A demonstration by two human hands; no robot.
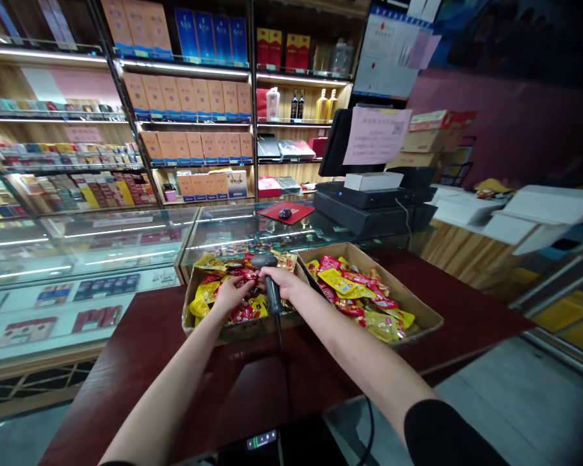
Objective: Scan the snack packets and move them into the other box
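on the dark red counter, two open boxes stand side by side in front of the person: a left box and a right box, both heaped with red and yellow packets. their tops are open, which probably keeps the packets easy to reach from above. the right hand has its fingers closed round the handle of a dark scanner, held over the right part of the left box, with a cable running from the handle toward the near side. a grip on the handle seems meant to leave the scanner's head free. the left hand is at the packets in the left box, just beside the scanner, fingers bent and somewhat apart; whether they pinch a packet i cannot tell. beyond the boxes, a mouse rests on a red mat on the glass case. a pink sheet hangs across a screen, perhaps so it can be read from this side.
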